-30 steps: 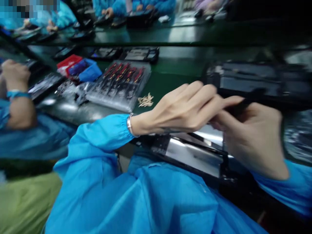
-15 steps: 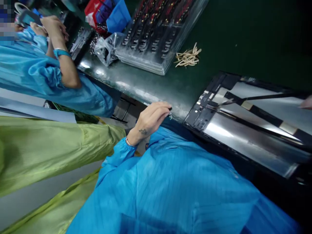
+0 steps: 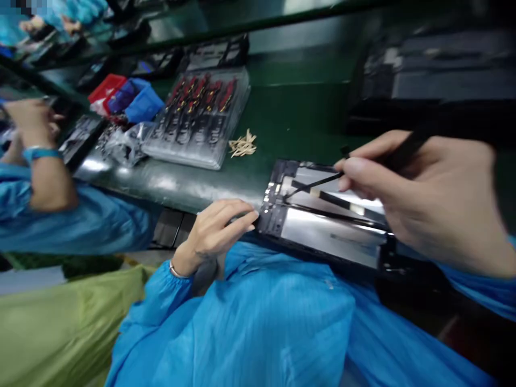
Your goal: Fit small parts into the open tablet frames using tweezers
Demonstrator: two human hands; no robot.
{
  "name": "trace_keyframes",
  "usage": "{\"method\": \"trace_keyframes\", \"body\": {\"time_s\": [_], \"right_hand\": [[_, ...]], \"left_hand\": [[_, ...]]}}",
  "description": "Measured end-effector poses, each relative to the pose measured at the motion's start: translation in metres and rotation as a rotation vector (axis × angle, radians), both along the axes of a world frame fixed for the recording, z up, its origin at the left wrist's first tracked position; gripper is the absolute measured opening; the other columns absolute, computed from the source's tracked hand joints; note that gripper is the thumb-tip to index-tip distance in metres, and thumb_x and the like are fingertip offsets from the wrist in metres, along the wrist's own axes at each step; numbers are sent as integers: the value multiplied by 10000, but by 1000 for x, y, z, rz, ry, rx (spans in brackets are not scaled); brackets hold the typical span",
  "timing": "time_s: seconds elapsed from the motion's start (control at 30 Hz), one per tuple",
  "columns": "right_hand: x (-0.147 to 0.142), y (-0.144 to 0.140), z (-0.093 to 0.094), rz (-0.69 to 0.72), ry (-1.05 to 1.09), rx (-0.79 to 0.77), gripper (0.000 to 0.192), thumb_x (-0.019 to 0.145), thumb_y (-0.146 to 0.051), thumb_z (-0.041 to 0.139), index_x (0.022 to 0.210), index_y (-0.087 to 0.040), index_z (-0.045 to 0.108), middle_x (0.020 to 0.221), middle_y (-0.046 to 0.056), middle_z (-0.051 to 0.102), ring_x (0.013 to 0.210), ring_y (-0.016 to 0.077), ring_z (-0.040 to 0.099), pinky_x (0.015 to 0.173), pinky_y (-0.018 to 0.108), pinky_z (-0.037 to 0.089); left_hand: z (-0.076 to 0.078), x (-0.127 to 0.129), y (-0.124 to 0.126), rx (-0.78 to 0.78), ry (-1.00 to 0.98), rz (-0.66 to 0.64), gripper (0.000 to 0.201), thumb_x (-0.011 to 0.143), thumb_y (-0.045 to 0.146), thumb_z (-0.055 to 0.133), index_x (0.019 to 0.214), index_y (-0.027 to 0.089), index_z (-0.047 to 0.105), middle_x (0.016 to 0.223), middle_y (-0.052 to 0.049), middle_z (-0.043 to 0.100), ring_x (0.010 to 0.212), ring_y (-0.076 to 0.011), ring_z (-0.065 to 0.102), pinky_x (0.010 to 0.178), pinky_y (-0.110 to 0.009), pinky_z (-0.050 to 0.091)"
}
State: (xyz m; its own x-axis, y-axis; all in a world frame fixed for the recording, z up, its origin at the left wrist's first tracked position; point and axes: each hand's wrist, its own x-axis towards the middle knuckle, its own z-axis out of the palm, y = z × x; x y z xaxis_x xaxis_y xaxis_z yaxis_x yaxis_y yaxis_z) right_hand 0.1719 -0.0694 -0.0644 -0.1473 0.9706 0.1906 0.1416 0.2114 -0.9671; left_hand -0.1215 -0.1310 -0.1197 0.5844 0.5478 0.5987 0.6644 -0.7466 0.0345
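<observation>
An opened tablet [image 3: 330,242] lies on the bench's front edge, its silvery battery plates and black-and-tan ribbon strips exposed. My right hand [image 3: 439,199] is closed around slim black tweezers [image 3: 312,186], whose thin end reaches down to the tablet's left part. My left hand [image 3: 220,228] is at the tablet's left edge, fingers curled and thumb close to the forefinger. What its fingertips hold is hidden; whether they touch the tablet I cannot tell.
A small heap of tan strips [image 3: 243,144] lies behind the tablet. Stacked clear trays [image 3: 189,153] hold red-and-black parts. Red [image 3: 107,91] and blue bins [image 3: 144,102] stand farther left, near a plastic bag [image 3: 124,145]. A co-worker's arm [image 3: 50,177] rests at the left.
The view has swung, bringing my right hand and more of the bench into sight. My left hand is now beside the tablet's edge; before, a gap lay between them.
</observation>
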Motion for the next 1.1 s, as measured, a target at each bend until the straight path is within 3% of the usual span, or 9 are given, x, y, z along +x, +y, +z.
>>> {"method": "trace_keyframes", "body": {"time_s": [0.1,0.2,0.33,0.43,0.53,0.6,0.7,0.87,1.1], "right_hand": [[-1,6,0,-20,43,48,159,905,-332,823,797,-230,764,686,4,681,614,143,559,571,313,401],[2,11,-2,-32,93,44,161,904,-329,814,792,-230,754,690,-4,686,595,127,506,551,297,378],[4,15,-5,-41,130,57,190,919,-339,790,783,-220,733,711,-7,686,628,128,533,585,289,404],[6,21,-7,-45,142,121,256,969,-460,735,858,-231,757,785,1,703,685,137,570,663,306,459],[8,29,-9,-44,27,213,303,938,-546,754,947,-245,791,867,14,737,764,158,619,687,314,459],[8,32,-9,-17,-52,238,329,892,-565,797,936,-239,799,852,18,741,749,167,619,643,313,431],[7,34,-11,19,-60,270,315,884,-541,807,831,-232,772,768,5,708,693,163,596,624,320,425],[11,28,-11,-42,-70,353,186,944,-365,754,800,-252,723,745,-7,666,695,169,571,658,341,430],[55,17,-5,3,-404,276,146,949,-317,698,812,-269,708,796,20,681,752,208,593,687,365,416]], "left_hand": [[31,34,42,240,22,-79,161,1043,262,654,1148,150,704,836,-43,704,697,-165,631,618,-308,504],[54,73,76,478,117,-79,205,1056,314,642,945,150,694,670,-5,583,594,-153,527,552,-329,374],[64,101,98,558,169,-41,335,1072,197,570,739,176,606,610,8,509,564,-136,480,552,-339,286],[62,101,104,384,30,-75,260,1072,164,553,846,163,680,648,11,573,579,-115,504,557,-307,321],[63,97,107,-18,-301,-138,179,1062,270,630,975,162,743,735,9,679,582,-83,537,542,-244,381],[65,97,107,-265,-496,-147,252,1042,383,672,954,166,764,771,-4,718,583,-81,554,525,-227,406],[67,101,106,-478,-653,-129,378,993,507,713,848,162,764,772,-25,731,591,-93,559,517,-227,426],[62,98,103,-489,-643,-131,294,1039,427,666,985,171,799,719,-1,721,520,-73,525,481,-208,392],[40,76,112,-280,-73,-169,240,1094,292,567,1074,153,762,927,-33,807,785,-133,749,677,-204,503]]}}
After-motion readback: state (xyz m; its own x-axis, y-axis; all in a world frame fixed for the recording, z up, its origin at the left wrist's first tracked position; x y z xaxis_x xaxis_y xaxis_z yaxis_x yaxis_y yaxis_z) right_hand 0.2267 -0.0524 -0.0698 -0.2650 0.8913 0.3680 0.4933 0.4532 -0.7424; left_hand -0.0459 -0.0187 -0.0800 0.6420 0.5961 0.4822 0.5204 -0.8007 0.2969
